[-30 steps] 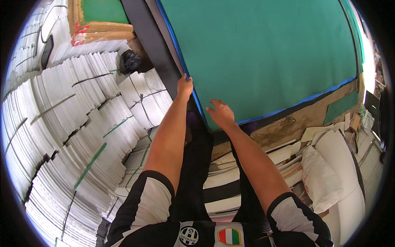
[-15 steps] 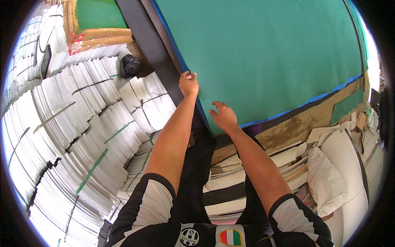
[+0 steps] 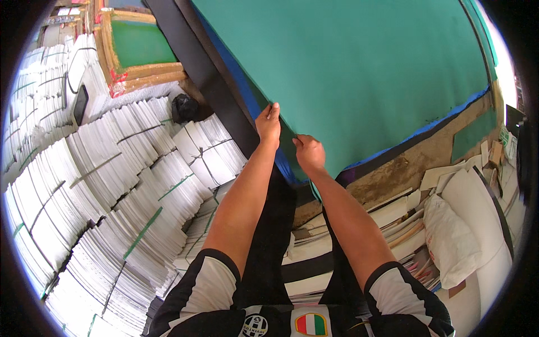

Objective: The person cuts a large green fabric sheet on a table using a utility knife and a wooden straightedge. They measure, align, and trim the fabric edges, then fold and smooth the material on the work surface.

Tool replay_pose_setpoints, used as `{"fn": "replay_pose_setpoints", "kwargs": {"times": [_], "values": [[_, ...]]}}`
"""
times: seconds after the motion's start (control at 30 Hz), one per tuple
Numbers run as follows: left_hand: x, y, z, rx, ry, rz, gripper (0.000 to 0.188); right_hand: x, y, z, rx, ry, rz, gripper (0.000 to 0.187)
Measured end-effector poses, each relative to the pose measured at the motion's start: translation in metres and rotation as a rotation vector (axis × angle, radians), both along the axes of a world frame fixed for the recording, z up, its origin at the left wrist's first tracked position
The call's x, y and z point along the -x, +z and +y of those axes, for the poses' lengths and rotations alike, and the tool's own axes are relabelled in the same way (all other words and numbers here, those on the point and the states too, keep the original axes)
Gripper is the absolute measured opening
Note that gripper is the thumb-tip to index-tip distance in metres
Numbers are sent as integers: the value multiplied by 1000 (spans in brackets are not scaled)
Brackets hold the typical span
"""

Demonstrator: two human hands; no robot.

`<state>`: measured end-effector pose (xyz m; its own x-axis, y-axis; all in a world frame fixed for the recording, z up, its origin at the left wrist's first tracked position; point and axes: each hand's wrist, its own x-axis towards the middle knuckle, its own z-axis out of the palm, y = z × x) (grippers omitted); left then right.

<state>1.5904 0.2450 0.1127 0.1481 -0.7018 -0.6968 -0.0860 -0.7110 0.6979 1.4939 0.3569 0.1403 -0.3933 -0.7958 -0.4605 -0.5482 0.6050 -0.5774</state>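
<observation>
A large green sheet (image 3: 359, 67) lies on top of a stack of sheets. Its left edge is lifted, with a blue sheet (image 3: 250, 104) showing underneath. My left hand (image 3: 269, 126) is closed in a pinch on that left edge. Nearer to me, my right hand (image 3: 310, 153) grips the same sheet close to its front left corner, fingers curled in. The corner bends up and hangs over the front edge of the stack. Black sheets (image 3: 208, 73) stick out to the left below the blue one.
Bundles of white sheets (image 3: 106, 185) tied with straps are piled on the left. Wooden frames (image 3: 151, 73) and a black plastic bag (image 3: 184, 108) are behind them. A brown board edge (image 3: 404, 163) borders the stack's front. At right lie a white sack (image 3: 449, 238) and cardboard pieces (image 3: 393, 210).
My right hand has closed on the green sheet, which has shifted right and up off the blue one. My left hand has moved slightly right with the edge. The view has shifted a little.
</observation>
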Motion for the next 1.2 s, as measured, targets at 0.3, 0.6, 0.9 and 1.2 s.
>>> {"fn": "replay_pose_setpoints", "kwargs": {"times": [0.3, 0.6, 0.9, 1.2], "values": [[16, 33, 0, -185, 252, 219, 67, 31, 23, -9, -49, -454, -669, 27], [23, 24, -3, -171, 274, 262, 55, 50, 42, -19, -76, -634, -651, 26], [34, 43, -35, 228, -294, -655, 36, 38, 79, -20, 221, -69, 49, 14], [19, 68, -99, -4, -247, -381, 40, 12, 75, 2, 339, 219, 271, 17]]}}
